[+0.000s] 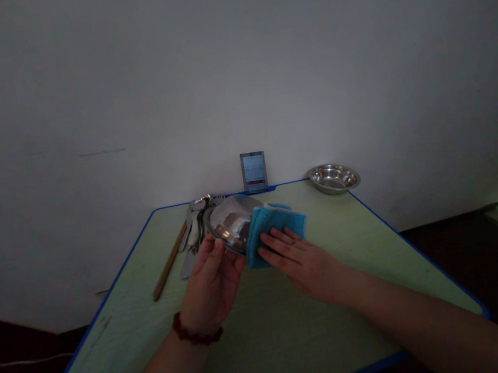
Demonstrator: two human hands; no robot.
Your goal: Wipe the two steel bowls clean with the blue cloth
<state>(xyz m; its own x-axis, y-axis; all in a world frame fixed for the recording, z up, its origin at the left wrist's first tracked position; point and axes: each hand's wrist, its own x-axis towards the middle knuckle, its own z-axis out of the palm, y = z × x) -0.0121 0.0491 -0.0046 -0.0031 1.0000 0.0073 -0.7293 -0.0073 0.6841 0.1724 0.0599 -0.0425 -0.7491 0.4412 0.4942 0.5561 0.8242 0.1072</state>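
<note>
My left hand (215,276), with a dark red beaded bracelet at the wrist, grips the near left rim of a shiny metal bowl (233,220). The bowl is tilted, its rounded outside toward me. A folded blue cloth (277,225) lies against the bowl's right side. My right hand (298,259) presses that cloth with its fingers stretched over it; the thumb is hidden. Behind and left of the bowl lies a pile of metal spoons, forks and knives (194,227), partly covered by the bowl and my left hand.
Wooden chopsticks (170,263) lie left of the cutlery on the pale green, blue-edged table (269,337). A second metal bowl (334,179) stands at the far right corner. A phone-like screen (254,172) leans upright against the wall (233,66) at the table's back edge.
</note>
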